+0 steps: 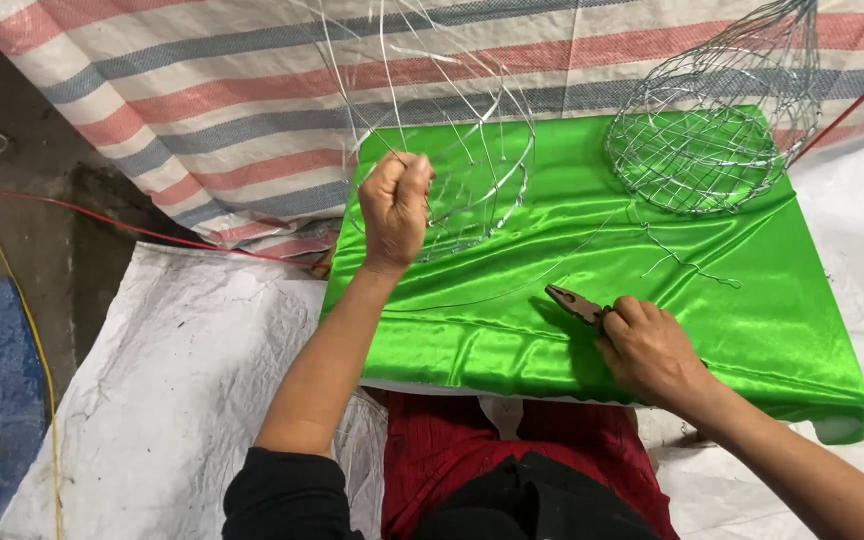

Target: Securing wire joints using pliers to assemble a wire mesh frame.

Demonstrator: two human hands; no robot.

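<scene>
The left hand (395, 205) is closed into a fist around the rim of a half-made wire basket (452, 170), fingers curled tight on the thin wire at its near left edge. This basket is only a loose frame: a round rim low over the cloth and long bare wires rising from it toward the far side, out of the top of the view.

The right hand (652, 350) lies near the right, fingers wrapped around the handles of a pair of pliers (577, 303). The pliers' nose points left and away from the hand, resting on the cloth; whether the nose is parted or closed cannot be told.

Both hands work over a shiny green cloth (752, 300) spread on a low surface in front of the person. Between the hands a long loose wire (512, 285) curves across the cloth, and a short crooked wire scrap (687, 262) lies further right.

At the far right stands a finished wire basket (717, 130), densely woven, its round base on the cloth.

Behind the cloth hangs a striped tarp (202, 90) in red, grey and white. A white woven sheet (182, 380) covers the ground on the near left, and a red cord (102, 222) runs over the floor beyond it.
</scene>
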